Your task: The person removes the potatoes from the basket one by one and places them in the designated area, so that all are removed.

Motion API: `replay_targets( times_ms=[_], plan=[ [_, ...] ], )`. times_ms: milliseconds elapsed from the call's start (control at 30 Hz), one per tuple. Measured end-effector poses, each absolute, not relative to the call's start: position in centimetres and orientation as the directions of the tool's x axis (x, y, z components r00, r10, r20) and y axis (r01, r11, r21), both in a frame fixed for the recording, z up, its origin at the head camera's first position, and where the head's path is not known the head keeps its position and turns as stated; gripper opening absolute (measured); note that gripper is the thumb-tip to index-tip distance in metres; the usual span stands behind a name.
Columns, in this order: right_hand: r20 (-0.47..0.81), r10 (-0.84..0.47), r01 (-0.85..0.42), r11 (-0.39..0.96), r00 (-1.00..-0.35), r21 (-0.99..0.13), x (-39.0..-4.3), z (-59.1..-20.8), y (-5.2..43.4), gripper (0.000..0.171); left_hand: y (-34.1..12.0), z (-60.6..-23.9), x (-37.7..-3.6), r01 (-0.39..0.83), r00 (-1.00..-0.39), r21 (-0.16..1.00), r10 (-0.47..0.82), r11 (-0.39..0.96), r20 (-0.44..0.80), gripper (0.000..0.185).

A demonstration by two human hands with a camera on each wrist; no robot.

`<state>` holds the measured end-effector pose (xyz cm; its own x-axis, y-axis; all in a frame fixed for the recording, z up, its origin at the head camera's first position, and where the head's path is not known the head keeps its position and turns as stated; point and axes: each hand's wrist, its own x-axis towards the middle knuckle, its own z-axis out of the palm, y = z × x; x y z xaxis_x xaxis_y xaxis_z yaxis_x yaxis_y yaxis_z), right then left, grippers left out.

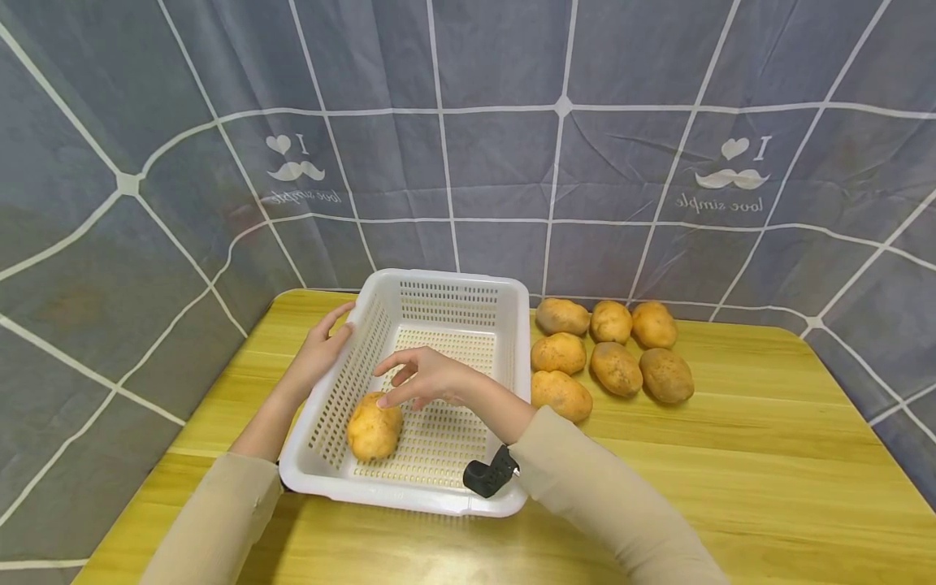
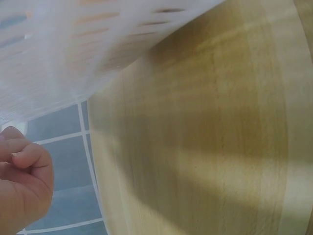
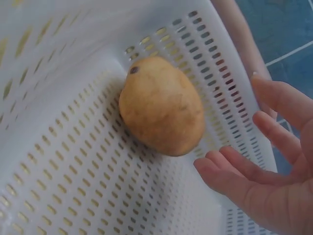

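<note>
A white perforated plastic basket (image 1: 405, 505) stands on the wooden table with one potato (image 1: 374, 428) in its near left corner. My left hand (image 1: 322, 351) holds the basket's left side near the rim; in the left wrist view its fingers (image 2: 30, 159) look curled by the basket's edge, and the contact is partly hidden. Over the basket, my right hand (image 1: 427, 378) has its fingers spread and slightly bent, with nothing between them. In the right wrist view, a small gap separates those fingertips (image 3: 208, 169) from the potato, which lies on the basket floor against the wall.
Several more potatoes (image 1: 617, 370) lie in a loose group on the table (image 1: 760, 455), just right of the basket. A grey curtain (image 1: 497, 162) with white lines hangs behind the table and along its sides. A black strap device (image 1: 491, 473) sits at the right wrist.
</note>
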<state>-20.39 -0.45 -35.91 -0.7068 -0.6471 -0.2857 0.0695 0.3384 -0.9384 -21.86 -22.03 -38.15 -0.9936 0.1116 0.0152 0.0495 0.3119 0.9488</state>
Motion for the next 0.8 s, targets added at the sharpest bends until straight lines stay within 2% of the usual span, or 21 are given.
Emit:
replay_targets(
  times_ms=[800],
  plan=[
    [-0.297,-0.679,-0.076,0.462,-0.671,-0.884,-21.2,-37.8,-2.3,0.047,-22.1,-38.2,-21.9,0.053,-0.994,0.955,0.111,0.29,0.021,0.053]
  ],
)
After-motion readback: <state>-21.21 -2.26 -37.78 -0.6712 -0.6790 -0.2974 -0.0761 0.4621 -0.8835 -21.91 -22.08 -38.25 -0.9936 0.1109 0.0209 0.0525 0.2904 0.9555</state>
